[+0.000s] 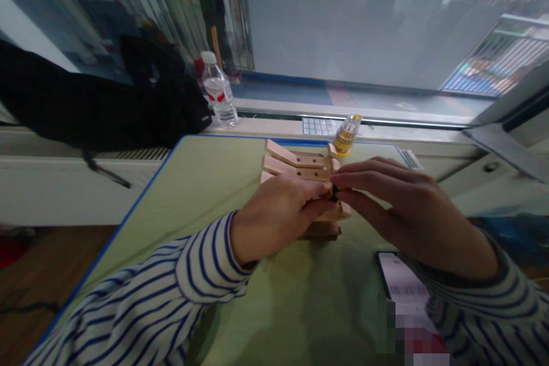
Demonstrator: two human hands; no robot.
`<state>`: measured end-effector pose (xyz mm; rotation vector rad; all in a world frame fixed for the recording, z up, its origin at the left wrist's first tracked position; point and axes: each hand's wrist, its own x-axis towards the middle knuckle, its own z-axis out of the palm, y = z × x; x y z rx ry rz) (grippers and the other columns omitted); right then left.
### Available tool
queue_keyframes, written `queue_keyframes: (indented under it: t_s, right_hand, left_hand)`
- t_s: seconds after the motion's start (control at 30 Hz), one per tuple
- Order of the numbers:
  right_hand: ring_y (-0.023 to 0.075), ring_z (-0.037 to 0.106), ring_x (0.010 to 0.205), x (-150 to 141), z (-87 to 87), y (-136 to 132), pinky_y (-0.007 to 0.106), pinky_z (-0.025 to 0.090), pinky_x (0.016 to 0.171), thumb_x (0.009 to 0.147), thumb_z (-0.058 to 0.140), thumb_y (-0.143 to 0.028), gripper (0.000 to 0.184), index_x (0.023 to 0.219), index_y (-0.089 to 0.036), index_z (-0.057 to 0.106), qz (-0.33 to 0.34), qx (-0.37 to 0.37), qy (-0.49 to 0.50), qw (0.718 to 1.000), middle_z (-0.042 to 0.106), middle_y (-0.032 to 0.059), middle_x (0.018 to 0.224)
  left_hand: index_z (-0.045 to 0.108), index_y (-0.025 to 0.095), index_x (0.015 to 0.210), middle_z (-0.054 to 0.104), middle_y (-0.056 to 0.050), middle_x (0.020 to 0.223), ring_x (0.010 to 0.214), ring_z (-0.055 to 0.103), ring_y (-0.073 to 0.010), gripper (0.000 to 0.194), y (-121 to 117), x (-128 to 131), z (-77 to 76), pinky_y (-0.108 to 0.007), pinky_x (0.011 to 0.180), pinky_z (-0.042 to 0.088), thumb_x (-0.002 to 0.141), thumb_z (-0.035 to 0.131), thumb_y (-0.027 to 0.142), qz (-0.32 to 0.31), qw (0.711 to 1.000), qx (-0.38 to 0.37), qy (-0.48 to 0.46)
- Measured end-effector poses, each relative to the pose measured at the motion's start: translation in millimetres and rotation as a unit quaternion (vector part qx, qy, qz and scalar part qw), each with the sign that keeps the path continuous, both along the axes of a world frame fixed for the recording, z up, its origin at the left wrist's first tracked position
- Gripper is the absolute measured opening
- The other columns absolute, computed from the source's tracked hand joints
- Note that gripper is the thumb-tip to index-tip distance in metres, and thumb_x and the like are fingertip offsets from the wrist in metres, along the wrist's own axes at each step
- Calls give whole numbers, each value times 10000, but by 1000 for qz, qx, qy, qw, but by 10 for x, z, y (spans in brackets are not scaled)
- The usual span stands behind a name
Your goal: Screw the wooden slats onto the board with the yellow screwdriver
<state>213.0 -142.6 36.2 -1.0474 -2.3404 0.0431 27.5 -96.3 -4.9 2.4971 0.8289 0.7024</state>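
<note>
A small wooden assembly (300, 172) of pale, bent slats with dark holes stands on the table in front of me. Darker brown wood shows at its lower side. At its right end, my left hand (278, 211) and my right hand (398, 206) meet fingertip to fingertip. Between them shows a small dark piece (335, 191) with a yellow edge, mostly covered; its kind cannot be made out. My left thumb and forefinger close on it from the left, over the near slats. From the right, my right thumb and fingers pinch it.
The green table (214, 183) has a blue rim. Behind it, a water bottle (219, 94) and a tilted bottle with yellow contents (345, 136) stand by the window. A black bag or garment (107, 103) lies at left. A phone (401, 280) lies near my right forearm.
</note>
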Motion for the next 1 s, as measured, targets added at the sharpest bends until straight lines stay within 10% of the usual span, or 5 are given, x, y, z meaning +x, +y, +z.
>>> queue_keyframes:
  t_s: [1.0]
  right_hand:
    - [147,564,1036,-19,32,-34,300,459,897,841,518,-139,293,1129,-170,567,5,-11,0,1000,643,50,1094]
  left_hand:
    - [657,223,909,678,2,837,763,609,-150,190,-15,-3,-13,-262,698,444,855,532,356,23,1000,3,7]
